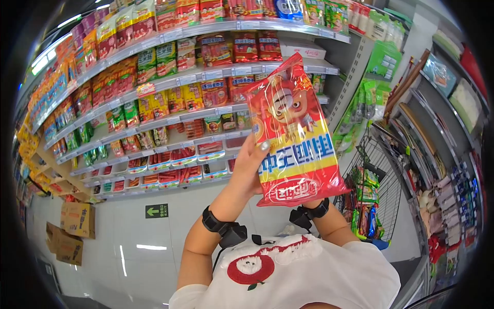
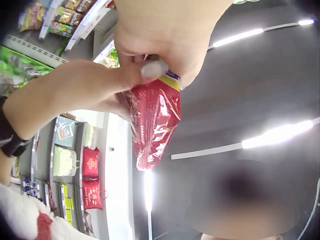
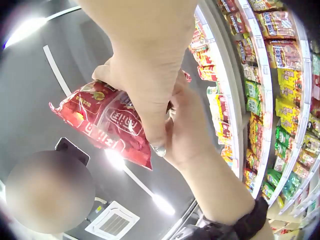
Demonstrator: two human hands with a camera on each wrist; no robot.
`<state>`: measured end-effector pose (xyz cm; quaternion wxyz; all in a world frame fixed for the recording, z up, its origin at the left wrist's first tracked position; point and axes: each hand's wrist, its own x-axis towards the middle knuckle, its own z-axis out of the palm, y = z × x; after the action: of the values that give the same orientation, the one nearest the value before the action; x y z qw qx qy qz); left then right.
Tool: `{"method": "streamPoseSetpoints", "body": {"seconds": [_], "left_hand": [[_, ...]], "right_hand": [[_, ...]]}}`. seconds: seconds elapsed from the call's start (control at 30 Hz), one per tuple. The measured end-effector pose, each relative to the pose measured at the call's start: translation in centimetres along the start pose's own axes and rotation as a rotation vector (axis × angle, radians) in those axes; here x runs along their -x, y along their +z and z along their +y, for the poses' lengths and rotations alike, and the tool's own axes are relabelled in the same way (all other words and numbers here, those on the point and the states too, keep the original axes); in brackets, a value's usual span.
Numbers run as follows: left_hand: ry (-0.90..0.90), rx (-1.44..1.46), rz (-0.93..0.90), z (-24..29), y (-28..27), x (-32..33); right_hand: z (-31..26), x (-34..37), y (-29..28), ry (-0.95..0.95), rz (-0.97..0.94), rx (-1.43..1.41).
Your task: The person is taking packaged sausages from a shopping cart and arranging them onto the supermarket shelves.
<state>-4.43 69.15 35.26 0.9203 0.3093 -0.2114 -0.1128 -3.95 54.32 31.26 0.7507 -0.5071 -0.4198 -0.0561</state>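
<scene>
A red and yellow bag of sausages [image 1: 296,139] with a cartoon character on its front is held up before the chest, tilted. My left hand [image 1: 249,165] grips its left side, thumb lying over the front. The right hand [image 3: 142,65] pinches the bag too; in the head view the bag hides it, leaving only the strapped wrist below. Seen from the left wrist, the bag's red end [image 2: 156,120] hangs below both hands, which meet at its edge. In the right wrist view, the fingers of the two hands come close together beside the bag.
Curved shelves [image 1: 200,75] full of snack packs and sausages stretch ahead and to the left. A wire shopping cart [image 1: 393,198] with several packs stands on the right, beside more shelving [image 1: 453,123]. Cardboard boxes [image 1: 77,219] stand on the tiled floor at left.
</scene>
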Motion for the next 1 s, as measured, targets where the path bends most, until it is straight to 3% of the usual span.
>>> {"method": "streamPoseSetpoints", "body": {"seconds": [0.07,0.23,0.4,0.57,0.67,0.77,0.83,1.0], "left_hand": [[0.075,0.003,-0.071,-0.6,-0.2,0.3],[0.062,0.059,-0.294,-0.7,-1.1,0.2],[0.064,0.095,-0.366,0.3,0.5,0.6],[0.018,0.150,-0.442,0.2,-0.8,1.0],[-0.062,0.416,-0.372,-0.1,-2.1,1.5],[-0.094,0.391,-0.183,-0.1,-1.5,2.0],[-0.082,0.385,-0.106,-0.2,-0.5,2.2],[-0.102,0.086,-0.087,-0.2,-1.2,3.4]], "right_hand": [[-0.2,-0.4,0.3,-0.065,0.029,-0.068],[-0.1,-1.6,0.3,-0.156,0.178,-0.234],[-2.7,-4.2,0.4,0.017,0.515,-0.500],[-3.2,-5.3,0.1,0.071,0.535,-0.804],[-3.2,-5.6,-0.4,0.147,0.510,-0.941],[-2.9,-5.9,-1.2,0.158,0.405,-1.034],[-2.7,-6.0,-1.9,0.219,0.519,-0.947],[-3.5,-5.7,-1.6,0.344,0.532,-0.897]]}}
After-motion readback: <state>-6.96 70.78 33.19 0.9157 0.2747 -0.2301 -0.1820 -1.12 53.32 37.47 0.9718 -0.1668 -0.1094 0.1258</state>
